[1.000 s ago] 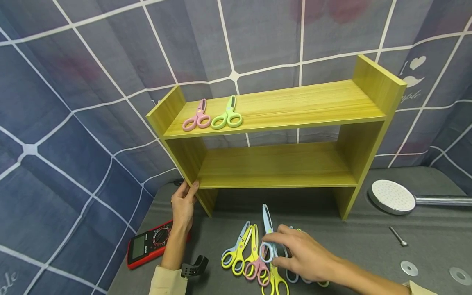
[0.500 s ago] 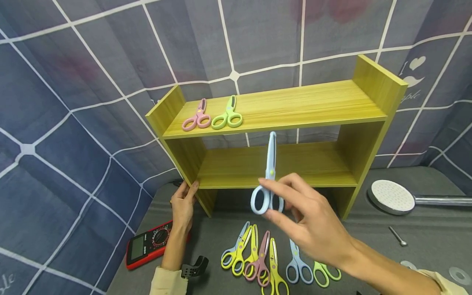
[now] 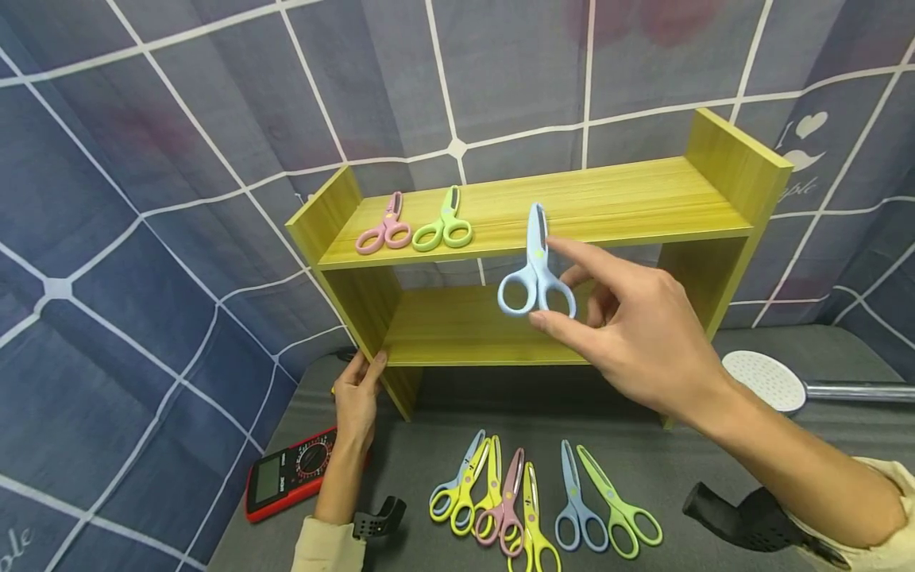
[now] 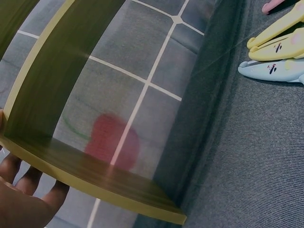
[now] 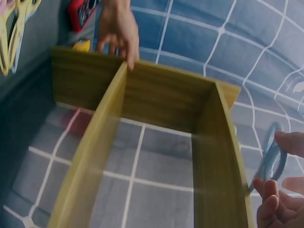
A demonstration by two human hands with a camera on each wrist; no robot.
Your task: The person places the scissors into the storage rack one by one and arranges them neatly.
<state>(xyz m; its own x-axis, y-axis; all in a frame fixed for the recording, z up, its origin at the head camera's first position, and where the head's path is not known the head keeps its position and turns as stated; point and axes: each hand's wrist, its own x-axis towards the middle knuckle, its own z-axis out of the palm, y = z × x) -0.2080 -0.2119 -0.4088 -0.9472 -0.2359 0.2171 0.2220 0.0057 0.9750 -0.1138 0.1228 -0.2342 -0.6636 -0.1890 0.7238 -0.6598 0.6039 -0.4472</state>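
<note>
My right hand [image 3: 636, 318] pinches a pair of light blue scissors [image 3: 536, 270] between thumb and fingers. The blades point up, in front of the upper board's front edge; the right wrist view shows the same blue scissors [image 5: 274, 154] beside the board. My left hand [image 3: 356, 401] grips the left side panel of the wooden shelf [image 3: 493, 343], thumb at the lower board's edge and fingers behind the panel [image 4: 33, 183]. Pink scissors [image 3: 384, 226] and green scissors [image 3: 443, 222] lie side by side on the upper board's left part.
Several overlapping scissors, including pink ones [image 3: 503, 508], lie on the grey cloth before the shelf. Blue scissors [image 3: 577, 504] and green scissors [image 3: 620, 508] lie to their right. A red multimeter [image 3: 289, 473] is at left, a shower head [image 3: 765, 381] at right. A tiled-pattern curtain [image 3: 515, 71] hangs behind.
My right hand has picked up the light blue scissors from the cloth pile and raised them to the upper board's height. My left hand stays on the side panel.
</note>
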